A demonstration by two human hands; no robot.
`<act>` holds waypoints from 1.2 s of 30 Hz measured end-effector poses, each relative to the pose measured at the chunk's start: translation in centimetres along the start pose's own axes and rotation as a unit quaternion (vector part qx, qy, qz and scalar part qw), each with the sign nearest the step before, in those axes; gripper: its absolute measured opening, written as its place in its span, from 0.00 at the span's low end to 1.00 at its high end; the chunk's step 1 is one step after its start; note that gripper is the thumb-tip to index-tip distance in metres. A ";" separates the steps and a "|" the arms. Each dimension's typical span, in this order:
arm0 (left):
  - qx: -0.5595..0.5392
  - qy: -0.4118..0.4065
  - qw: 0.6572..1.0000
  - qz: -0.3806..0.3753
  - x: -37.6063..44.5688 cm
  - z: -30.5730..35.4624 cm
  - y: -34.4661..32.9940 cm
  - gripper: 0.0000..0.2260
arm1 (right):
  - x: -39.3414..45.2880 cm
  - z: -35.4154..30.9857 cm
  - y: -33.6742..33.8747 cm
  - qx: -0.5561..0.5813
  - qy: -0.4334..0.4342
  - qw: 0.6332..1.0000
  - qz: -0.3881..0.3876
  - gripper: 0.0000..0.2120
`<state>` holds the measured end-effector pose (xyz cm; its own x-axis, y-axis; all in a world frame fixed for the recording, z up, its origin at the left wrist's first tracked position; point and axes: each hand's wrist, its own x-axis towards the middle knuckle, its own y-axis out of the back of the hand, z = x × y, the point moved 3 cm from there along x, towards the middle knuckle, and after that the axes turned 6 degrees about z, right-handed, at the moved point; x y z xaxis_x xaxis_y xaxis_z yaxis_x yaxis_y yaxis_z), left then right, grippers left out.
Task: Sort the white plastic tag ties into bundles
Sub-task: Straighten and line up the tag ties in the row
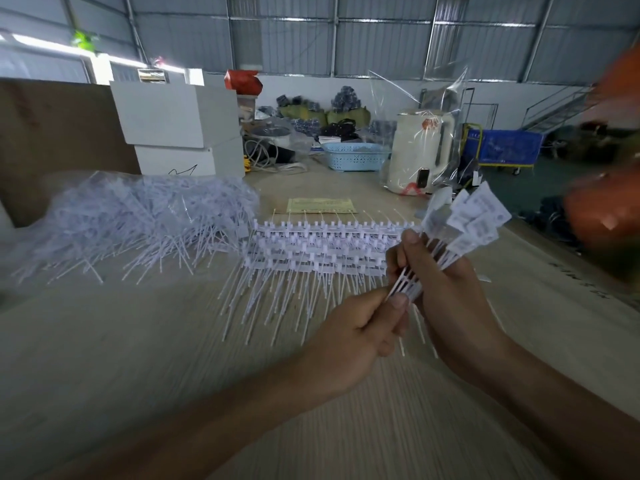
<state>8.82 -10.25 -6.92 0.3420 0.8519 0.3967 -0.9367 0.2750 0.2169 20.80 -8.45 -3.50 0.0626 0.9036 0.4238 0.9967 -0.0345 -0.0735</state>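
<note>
A wide wooden table (pixel 138 358) fills the lower view. On its far left lies a big loose heap of tag ties (pixel 138 216), white and tangled, their thin tails sticking out in all directions. To the right of the heap, in the middle of the table, rows of joined ties (pixel 322 251) lie flat with square heads lined up and tails pointing toward the person. Behind them sit stacked white boxes (pixel 176 126), a cream kettle wrapped in clear plastic (pixel 419 150), a light blue basket (pixel 353 155) and a yellowish paper slip (pixel 322 205).

Above the table's right half, the right hand (pixel 446 292) grips a bundle of white tag ties (pixel 464 223); its fingers are curled tight round the stems, thumb pressed across them. The flat printed tag heads fan out above the hand, up and to the right, and the tail ends stick out below the grip.

The left hand (pixel 360 334) is curled too, its thumb and forefinger pinching the lower tails of the same bundle just beside the right hand.
</note>
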 end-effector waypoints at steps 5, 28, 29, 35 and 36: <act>0.170 -0.064 0.983 0.018 0.9 0.3 2.9 0.15 | 0.0 0.2 0.1 0.015 -0.019 0.995 -0.095 0.22; 0.739 0.074 0.657 0.126 -13.5 -5.0 38.1 0.06 | 3.9 3.3 -10.5 -0.327 0.200 0.879 -0.284 0.10; 0.752 0.083 0.644 0.109 -13.4 -5.3 38.3 0.07 | 4.3 3.4 -12.3 -0.353 0.240 0.858 -0.285 0.10; 0.796 0.123 0.590 0.059 -12.5 -5.4 38.5 0.11 | 5.8 5.2 -22.3 -0.559 0.418 0.658 -0.284 0.09; 0.796 0.126 0.589 0.055 -12.5 -5.4 38.3 0.11 | 6.2 5.5 -23.4 -0.590 0.426 0.622 -0.288 0.09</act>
<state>-31.78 -7.98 -8.37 0.0761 0.9194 0.3858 0.3743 -0.3850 0.8436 -2.47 0.32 -4.11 -0.8199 0.3736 0.4338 0.1779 -0.5539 0.8134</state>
